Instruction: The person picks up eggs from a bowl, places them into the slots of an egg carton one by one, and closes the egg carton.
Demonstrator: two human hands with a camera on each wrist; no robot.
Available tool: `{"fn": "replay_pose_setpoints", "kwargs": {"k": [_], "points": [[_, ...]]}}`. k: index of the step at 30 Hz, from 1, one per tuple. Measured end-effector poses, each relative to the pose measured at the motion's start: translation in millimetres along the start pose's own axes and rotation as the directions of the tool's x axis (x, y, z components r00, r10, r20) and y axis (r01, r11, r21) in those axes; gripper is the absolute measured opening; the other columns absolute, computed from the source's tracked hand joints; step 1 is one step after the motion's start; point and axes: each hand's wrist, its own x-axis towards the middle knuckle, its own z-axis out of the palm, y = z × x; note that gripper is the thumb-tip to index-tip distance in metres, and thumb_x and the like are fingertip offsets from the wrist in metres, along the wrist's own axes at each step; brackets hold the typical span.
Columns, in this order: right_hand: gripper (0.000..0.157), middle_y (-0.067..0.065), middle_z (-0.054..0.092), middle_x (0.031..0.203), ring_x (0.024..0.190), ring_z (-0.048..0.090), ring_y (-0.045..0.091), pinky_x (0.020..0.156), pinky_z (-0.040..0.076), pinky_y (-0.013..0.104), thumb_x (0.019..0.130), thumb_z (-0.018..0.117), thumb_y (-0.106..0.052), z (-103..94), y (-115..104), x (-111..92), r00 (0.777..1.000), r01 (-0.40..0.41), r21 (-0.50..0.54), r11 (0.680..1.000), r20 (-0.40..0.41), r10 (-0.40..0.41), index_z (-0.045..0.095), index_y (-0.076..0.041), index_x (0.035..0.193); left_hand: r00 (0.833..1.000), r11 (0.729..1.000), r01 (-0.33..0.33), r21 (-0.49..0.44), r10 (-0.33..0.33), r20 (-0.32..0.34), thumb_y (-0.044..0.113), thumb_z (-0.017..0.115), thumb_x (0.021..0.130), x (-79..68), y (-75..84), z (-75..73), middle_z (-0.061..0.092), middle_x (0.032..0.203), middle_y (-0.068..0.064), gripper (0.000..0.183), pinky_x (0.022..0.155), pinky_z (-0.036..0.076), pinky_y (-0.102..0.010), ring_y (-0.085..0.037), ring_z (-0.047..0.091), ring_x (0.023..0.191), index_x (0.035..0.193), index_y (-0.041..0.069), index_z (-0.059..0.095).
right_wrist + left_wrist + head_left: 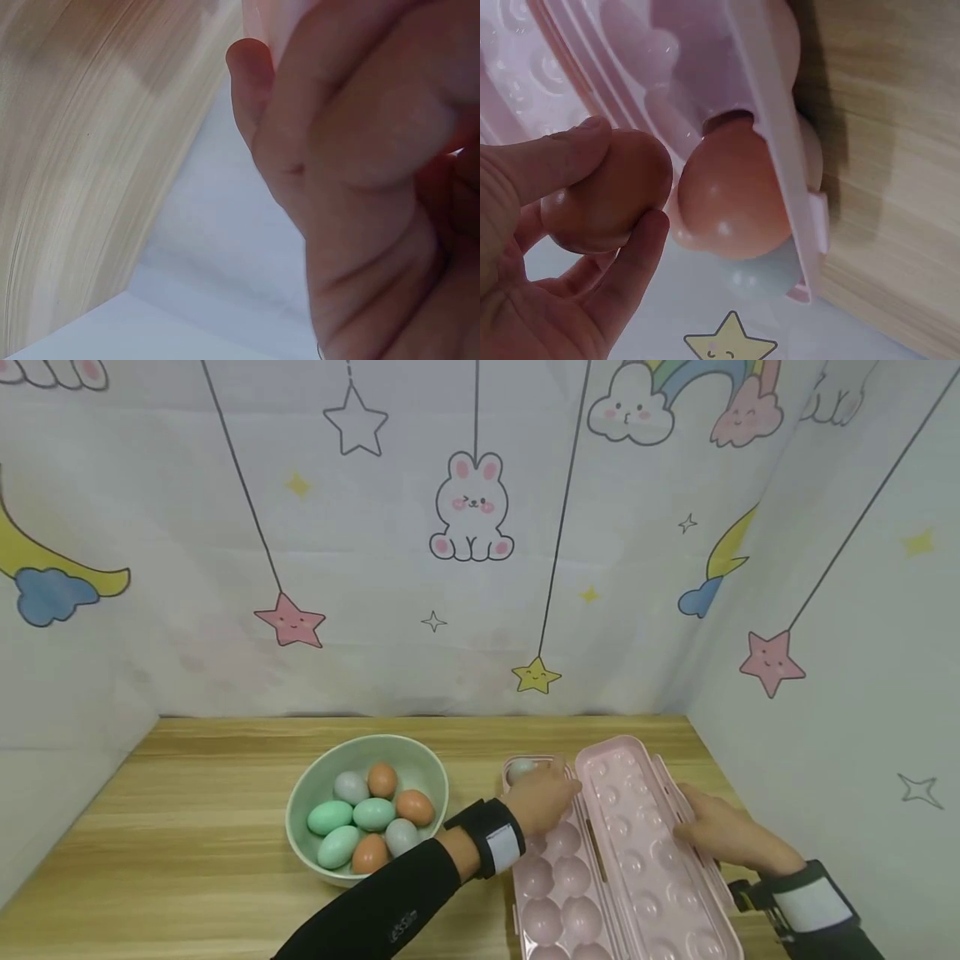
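Observation:
A brown egg (607, 195) is pinched between the thumb and fingers of my left hand (538, 800), over the far end of a pink egg carton (538, 878). In the left wrist view, another brown egg (731, 191) sits in a cup close beside the held one. Behind it, a grey egg (520, 769) lies in the far left cup. The nearer cups show bare. To the right, the carton's lid (633, 835) lies folded open, and my right hand (727, 833) grips its outer edge; its fingers fill much of the right wrist view.
Left of the carton, a pale green bowl (429, 770) holds several brown, grey and green eggs (373, 814). Wood-grain tabletop (202, 827) runs back to a printed cloth wall (375, 668), with another cloth side (847, 752) near my right hand.

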Motion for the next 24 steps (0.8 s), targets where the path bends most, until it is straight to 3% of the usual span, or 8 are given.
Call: {"fn": "replay_pose_setpoints", "kwargs": {"k": [6, 15, 24], "points": [[0.065, 0.037, 0.052, 0.115, 0.082, 0.061, 0.031, 0.055, 0.052, 0.036, 0.081, 0.056, -0.001, 0.4, 2.3, 0.5, 1.000, -0.002, 0.002, 1.000, 0.005, 0.002, 0.030, 0.017, 0.138, 0.999, 0.999, -0.013, 0.045, 0.015, -0.046, 0.019, 0.060, 0.092, 2.0, 1.9, 11.8, 0.060, 0.101, -0.005, 0.014, 0.079, 0.047, -0.026, -0.017, 0.057, 0.091, 0.101, 0.018, 0.071], [0.066, 0.037, 0.052, 0.115, 0.080, 0.061, 0.030, 0.054, 0.051, 0.034, 0.080, 0.056, 0.000, -0.5, -2.8, -0.9, 0.999, 0.033, -0.005, 0.999, -0.001, -0.033, 0.030, 0.019, 0.138, 0.998, 0.999, 0.001, 0.036, 0.001, -0.063, 0.022, 0.064, 0.088, 4.3, -1.3, 22.0, 0.061, 0.101, -0.002, 0.008, 0.076, 0.047, -0.026, -0.016, 0.057, 0.092, 0.093, 0.019, 0.069], [0.066, 0.038, 0.051, 0.117, 0.083, 0.061, 0.032, 0.056, 0.052, 0.036, 0.081, 0.056, 0.000, -1.3, -1.8, -1.9, 0.999, 0.033, -0.003, 0.999, 0.001, -0.033, 0.029, 0.019, 0.138, 0.997, 0.997, -0.055, 0.046, 0.057, -0.054, 0.017, 0.066, 0.086, 8.0, -3.7, 26.6, 0.060, 0.086, 0.003, 0.006, 0.081, 0.044, -0.024, -0.015, 0.054, 0.089, 0.090, 0.020, 0.068]]}}
